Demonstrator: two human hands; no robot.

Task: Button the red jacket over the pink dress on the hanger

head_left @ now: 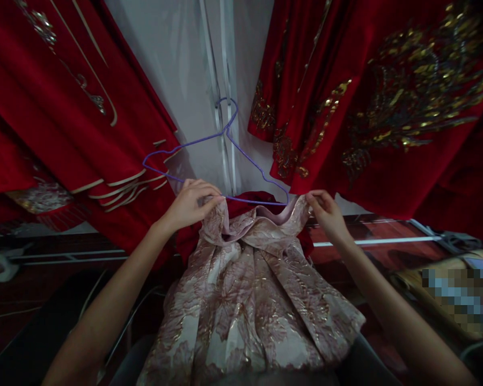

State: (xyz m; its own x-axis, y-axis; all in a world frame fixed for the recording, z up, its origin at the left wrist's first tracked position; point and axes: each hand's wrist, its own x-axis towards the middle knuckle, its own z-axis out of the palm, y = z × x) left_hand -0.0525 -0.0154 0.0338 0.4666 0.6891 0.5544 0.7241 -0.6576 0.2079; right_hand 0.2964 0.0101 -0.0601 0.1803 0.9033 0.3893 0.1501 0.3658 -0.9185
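Note:
A pale pink brocade dress [245,300] with a pleated skirt and shiny floral pattern spreads across my lap. My left hand [195,201] pinches its left shoulder, close to the lower bar of a purple wire hanger [201,140]. At the other shoulder, my right hand [326,212] grips the fabric between thumb and fingers. The hanger's hook sits against pale vertical rods, and its bottom bar passes just above the dress's neckline. Whether the bar touches the dress I cannot tell for sure.
Red garments with pale trim [104,134] hang on the left. More red garments with gold sequins [410,107] hang on the right. White rack bars [386,240] run low across the floor. A partly pixelated package [454,292] lies at the right.

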